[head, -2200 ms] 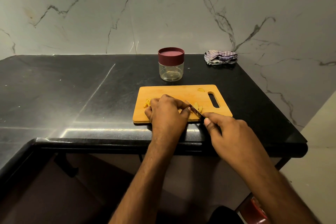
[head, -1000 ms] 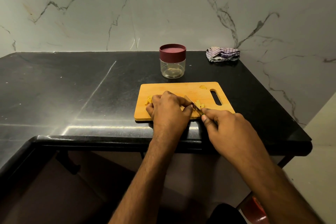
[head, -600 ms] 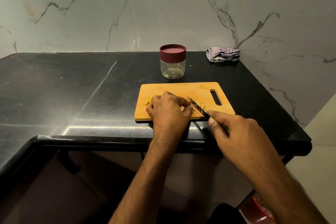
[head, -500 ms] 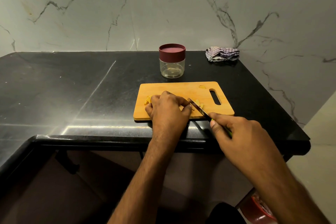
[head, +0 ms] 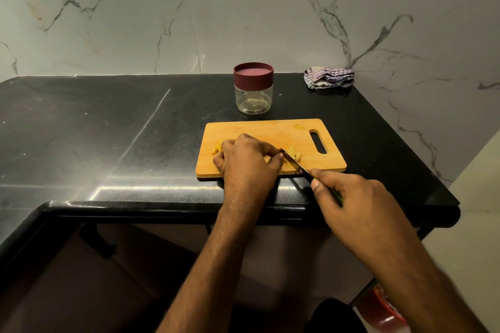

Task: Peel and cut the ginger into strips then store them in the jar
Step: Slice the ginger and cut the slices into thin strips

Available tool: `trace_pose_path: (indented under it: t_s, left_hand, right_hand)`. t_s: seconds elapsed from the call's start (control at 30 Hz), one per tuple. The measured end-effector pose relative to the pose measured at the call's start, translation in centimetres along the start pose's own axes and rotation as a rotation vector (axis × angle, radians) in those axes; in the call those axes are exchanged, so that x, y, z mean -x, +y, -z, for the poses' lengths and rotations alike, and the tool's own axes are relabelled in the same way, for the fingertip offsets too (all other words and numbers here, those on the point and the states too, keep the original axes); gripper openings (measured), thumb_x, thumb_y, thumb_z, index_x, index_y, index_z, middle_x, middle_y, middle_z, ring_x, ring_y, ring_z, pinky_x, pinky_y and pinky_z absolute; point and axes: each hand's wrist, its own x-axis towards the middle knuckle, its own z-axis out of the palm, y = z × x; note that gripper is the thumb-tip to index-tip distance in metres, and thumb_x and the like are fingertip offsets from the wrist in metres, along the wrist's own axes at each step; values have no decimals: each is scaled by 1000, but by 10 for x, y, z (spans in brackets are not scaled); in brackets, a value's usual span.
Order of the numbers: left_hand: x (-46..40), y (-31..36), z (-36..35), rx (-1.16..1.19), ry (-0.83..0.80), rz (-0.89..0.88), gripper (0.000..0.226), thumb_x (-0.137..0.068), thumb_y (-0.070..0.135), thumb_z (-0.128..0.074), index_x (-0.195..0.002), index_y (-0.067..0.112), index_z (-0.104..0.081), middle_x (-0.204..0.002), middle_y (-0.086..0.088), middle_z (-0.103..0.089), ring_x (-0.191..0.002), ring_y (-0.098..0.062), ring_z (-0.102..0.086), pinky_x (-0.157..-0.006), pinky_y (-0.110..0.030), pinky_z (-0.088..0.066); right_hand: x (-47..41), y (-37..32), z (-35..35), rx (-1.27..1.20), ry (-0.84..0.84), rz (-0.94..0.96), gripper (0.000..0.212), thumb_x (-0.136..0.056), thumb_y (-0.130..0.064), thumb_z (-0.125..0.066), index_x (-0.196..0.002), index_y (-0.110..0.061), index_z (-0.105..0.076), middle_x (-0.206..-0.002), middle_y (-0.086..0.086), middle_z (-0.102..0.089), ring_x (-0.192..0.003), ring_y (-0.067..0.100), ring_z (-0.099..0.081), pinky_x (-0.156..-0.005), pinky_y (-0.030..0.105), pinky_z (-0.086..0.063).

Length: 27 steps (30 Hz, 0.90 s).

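Note:
A wooden cutting board point(head: 259, 130) lies near the front edge of the black counter. My left hand point(head: 247, 161) sits curled on the board, holding down a piece of ginger that its fingers mostly hide. My right hand point(head: 351, 197) grips the green handle of a knife point(head: 293, 163), whose blade touches the board just right of my left fingertips. Cut ginger strips point(head: 295, 153) lie beside the blade, and more ginger pieces point(head: 217, 146) show left of my left hand. A clear jar point(head: 253, 88) with a maroon lid stands closed behind the board.
A crumpled checked cloth point(head: 328, 80) lies at the back right of the black counter point(head: 108, 130). A small ginger scrap point(head: 299, 126) sits near the board's handle slot. The counter ends just right of the board. A red object point(head: 387, 311) is on the floor below.
My right hand has drawn the knife back toward me from the ginger, after pushing it forward a second ago. My left hand has stayed in place on the board.

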Motion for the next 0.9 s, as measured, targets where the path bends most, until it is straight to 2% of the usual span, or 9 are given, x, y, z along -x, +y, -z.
trace_pose_path:
  t_s: [0.17, 0.3, 0.4, 0.53, 0.7, 0.83, 0.9]
  left_hand:
    - [-3, 1, 3, 3, -11, 9, 15, -89, 46, -69, -100, 39, -76, -124, 12, -58, -125, -19, -36, -106, -45, -23]
    - [-5, 1, 5, -27, -37, 6, 16, -89, 48, -69, -101, 39, -76, -124, 11, -57, -125, -20, -36, -107, -47, -25]
    - [-4, 1, 4, -40, -24, 1, 18, -89, 49, -68, -102, 39, -76, -123, 11, -57, -124, -20, -37, -107, -46, -26]
    - [0, 0, 2, -36, 13, -8, 21, -89, 51, -67, -104, 39, -76, -122, 11, -55, -124, -19, -36, -107, -45, -25]
    - [3, -2, -1, -26, 48, -18, 22, -90, 51, -66, -105, 39, -75, -121, 10, -53, -125, -18, -35, -108, -42, -24]
    - [3, -2, -2, -29, 40, -11, 21, -90, 51, -67, -104, 39, -74, -124, 10, -54, -126, -18, -35, -109, -43, -24]
    - [3, -3, -2, -35, 47, -12, 21, -90, 52, -66, -104, 39, -75, -123, 9, -54, -126, -18, -35, -109, -44, -25]
  right_hand:
    - [-5, -8, 1, 19, 12, 12, 37, -98, -46, -42, -134, -44, -51, -108, -9, -66, -82, 5, -52, -71, 23, -50]
    - [-10, -13, 0, 13, 7, 16, 36, -98, -45, -43, -132, -43, -53, -111, -6, -66, -95, 11, -57, -77, 28, -50]
    - [-19, -18, -5, 7, 3, -5, 35, -98, -44, -44, -132, -42, -54, -113, -5, -65, -92, 10, -54, -75, 27, -45]
    - [-29, -22, -10, -6, 30, 1, 34, -98, -42, -47, -130, -39, -57, -109, -7, -68, -88, 11, -57, -75, 29, -50]
    - [-16, -16, -6, 14, 10, 18, 36, -98, -45, -44, -133, -42, -53, -114, -7, -66, -95, 11, -58, -75, 28, -49]
    - [-4, -6, -4, 4, -12, 13, 38, -98, -48, -41, -136, -45, -48, -109, -8, -65, -83, 5, -50, -71, 24, -48]
    - [1, -6, -6, -2, 0, 28, 38, -98, -49, -40, -135, -44, -48, -101, -11, -66, -78, 5, -53, -67, 23, -49]
